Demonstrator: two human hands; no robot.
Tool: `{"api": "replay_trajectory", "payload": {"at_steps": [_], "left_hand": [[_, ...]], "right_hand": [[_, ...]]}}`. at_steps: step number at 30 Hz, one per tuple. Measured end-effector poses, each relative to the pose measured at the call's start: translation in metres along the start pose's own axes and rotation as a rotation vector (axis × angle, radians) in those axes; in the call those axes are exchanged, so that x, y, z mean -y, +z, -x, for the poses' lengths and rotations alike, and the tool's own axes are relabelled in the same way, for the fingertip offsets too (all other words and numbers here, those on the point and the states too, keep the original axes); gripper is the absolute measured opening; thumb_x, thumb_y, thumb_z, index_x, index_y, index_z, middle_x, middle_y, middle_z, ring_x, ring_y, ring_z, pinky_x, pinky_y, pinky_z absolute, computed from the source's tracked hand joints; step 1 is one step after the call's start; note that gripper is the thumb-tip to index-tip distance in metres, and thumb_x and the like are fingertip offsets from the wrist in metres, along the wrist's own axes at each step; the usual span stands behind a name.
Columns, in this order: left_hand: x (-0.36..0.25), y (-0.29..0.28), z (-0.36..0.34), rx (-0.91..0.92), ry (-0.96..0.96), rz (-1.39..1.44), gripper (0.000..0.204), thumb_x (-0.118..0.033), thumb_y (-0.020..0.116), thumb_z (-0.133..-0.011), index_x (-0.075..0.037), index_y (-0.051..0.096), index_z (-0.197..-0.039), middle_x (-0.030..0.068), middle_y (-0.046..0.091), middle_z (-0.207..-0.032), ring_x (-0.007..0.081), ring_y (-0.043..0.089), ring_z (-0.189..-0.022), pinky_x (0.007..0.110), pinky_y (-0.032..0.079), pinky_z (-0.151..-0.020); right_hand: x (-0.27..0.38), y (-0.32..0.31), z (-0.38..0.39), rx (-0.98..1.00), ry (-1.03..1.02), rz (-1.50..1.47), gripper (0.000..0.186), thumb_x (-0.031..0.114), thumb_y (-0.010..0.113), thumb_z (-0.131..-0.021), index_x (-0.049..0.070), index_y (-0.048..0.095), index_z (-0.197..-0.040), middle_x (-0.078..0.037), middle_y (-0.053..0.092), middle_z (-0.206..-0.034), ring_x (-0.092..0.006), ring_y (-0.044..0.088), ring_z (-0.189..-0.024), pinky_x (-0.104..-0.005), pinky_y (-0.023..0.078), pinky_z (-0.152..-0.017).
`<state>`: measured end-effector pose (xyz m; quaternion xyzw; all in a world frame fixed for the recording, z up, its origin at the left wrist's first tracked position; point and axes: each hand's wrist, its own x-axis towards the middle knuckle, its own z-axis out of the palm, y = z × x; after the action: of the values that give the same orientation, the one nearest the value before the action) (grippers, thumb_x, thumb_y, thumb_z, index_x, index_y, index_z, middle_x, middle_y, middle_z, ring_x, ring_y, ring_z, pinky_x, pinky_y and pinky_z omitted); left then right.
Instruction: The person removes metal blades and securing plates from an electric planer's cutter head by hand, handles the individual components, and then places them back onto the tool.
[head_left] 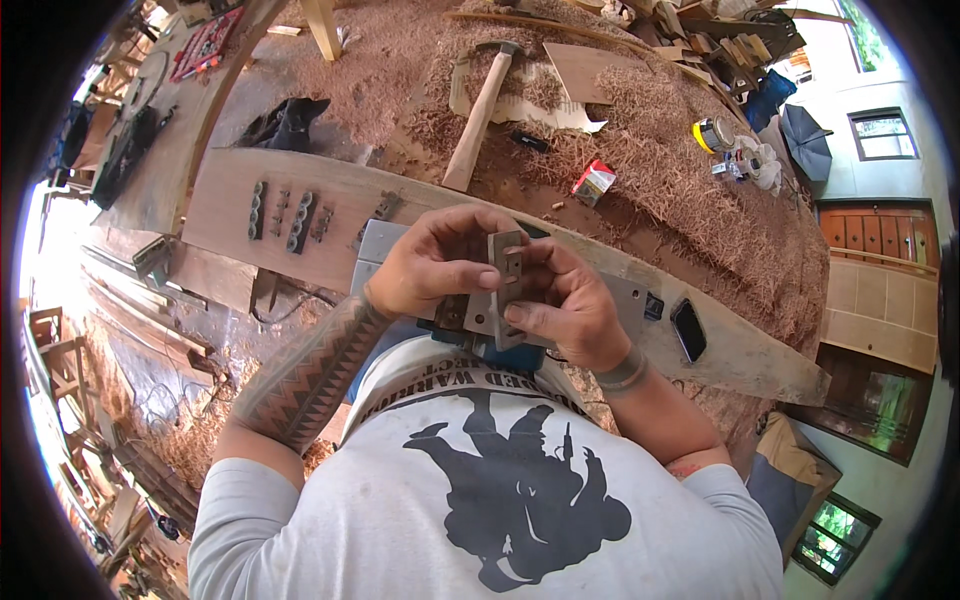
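My left hand [435, 262] and my right hand [572, 308] come together in front of my body. Between their thumbs and fingers they grip a flat, narrow metal plate with holes [506, 300], held on edge. Below it lies a blue power tool with flat grey metal plates [622, 300], which looks like an upturned electric planer. My hands hide much of its middle. Left of my hands on the wooden plank [222, 205] are a dark strip with round holes [300, 222], a similar strip [257, 210] and small metal pieces [322, 223] that look like screws.
A black phone [689, 330] lies on the plank at the right. A wooden-handled hammer [478, 125] stretches beyond the plank's far edge. Wood shavings [690, 200] cover the ground, with a red and white packet [594, 181] and a yellow-labelled can [711, 135] among them.
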<state>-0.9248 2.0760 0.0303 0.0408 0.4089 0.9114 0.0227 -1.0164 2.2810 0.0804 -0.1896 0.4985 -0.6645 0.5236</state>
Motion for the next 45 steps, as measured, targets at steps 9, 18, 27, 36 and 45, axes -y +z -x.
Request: {"api": "replay_trajectory", "payload": {"at_steps": [9, 18, 27, 36, 45], "left_hand": [[0.0004, -0.0024, -0.0019, -0.020, -0.008, 0.011, 0.045, -0.014, 0.076, -0.084, 0.004, 0.063, -0.124, 0.0125, 0.070, -0.118, 0.0200, 0.068, -0.110, 0.036, 0.051, -0.101], [0.0013, -0.0042, -0.0036, -0.032, 0.010, 0.021, 0.042, -0.010, 0.075, -0.085, 0.003, 0.063, -0.122, 0.0103, 0.069, -0.116, 0.0185, 0.067, -0.109, 0.035, 0.051, -0.101], [0.0026, -0.0056, -0.0034, -0.041, 0.025, 0.011, 0.042, -0.011, 0.075, -0.085, 0.003, 0.062, -0.122, 0.0113, 0.069, -0.117, 0.0184, 0.067, -0.109, 0.035, 0.052, -0.100], [-0.0010, -0.0008, -0.0014, 0.044, 0.036, 0.047, 0.060, -0.007, 0.083, -0.080, 0.003, 0.057, -0.134, 0.0117, 0.068, -0.126, 0.0206, 0.065, -0.119, 0.037, 0.050, -0.105], [0.0059, -0.0010, 0.0009, 0.039, 0.046, 0.063, 0.070, -0.004, 0.089, -0.077, 0.001, 0.054, -0.138, 0.0119, 0.065, -0.131, 0.0223, 0.063, -0.124, 0.040, 0.049, -0.108]], "right_hand": [[0.0086, -0.0004, 0.0001, -0.013, 0.051, -0.001, 0.050, -0.002, 0.071, -0.094, 0.000, 0.051, -0.139, -0.009, 0.072, -0.114, -0.0129, 0.069, -0.102, -0.0300, 0.060, -0.088], [0.0070, -0.0013, -0.0039, -0.006, 0.025, 0.044, 0.050, -0.001, 0.071, -0.094, -0.002, 0.050, -0.139, -0.011, 0.072, -0.115, -0.0141, 0.069, -0.104, -0.0303, 0.060, -0.088], [0.0077, -0.0009, -0.0052, 0.000, 0.021, 0.077, 0.051, 0.000, 0.071, -0.094, -0.002, 0.049, -0.140, -0.010, 0.071, -0.115, -0.0130, 0.069, -0.103, -0.0296, 0.060, -0.087], [0.0033, -0.0047, -0.0049, 0.011, -0.043, 0.026, 0.050, 0.000, 0.072, -0.094, -0.001, 0.050, -0.138, -0.009, 0.071, -0.115, -0.0134, 0.068, -0.105, -0.0310, 0.058, -0.091], [0.0076, 0.0009, -0.0030, -0.020, -0.007, 0.056, 0.050, -0.001, 0.071, -0.093, -0.001, 0.049, -0.138, -0.009, 0.070, -0.115, -0.0131, 0.068, -0.104, -0.0304, 0.057, -0.092]]}}
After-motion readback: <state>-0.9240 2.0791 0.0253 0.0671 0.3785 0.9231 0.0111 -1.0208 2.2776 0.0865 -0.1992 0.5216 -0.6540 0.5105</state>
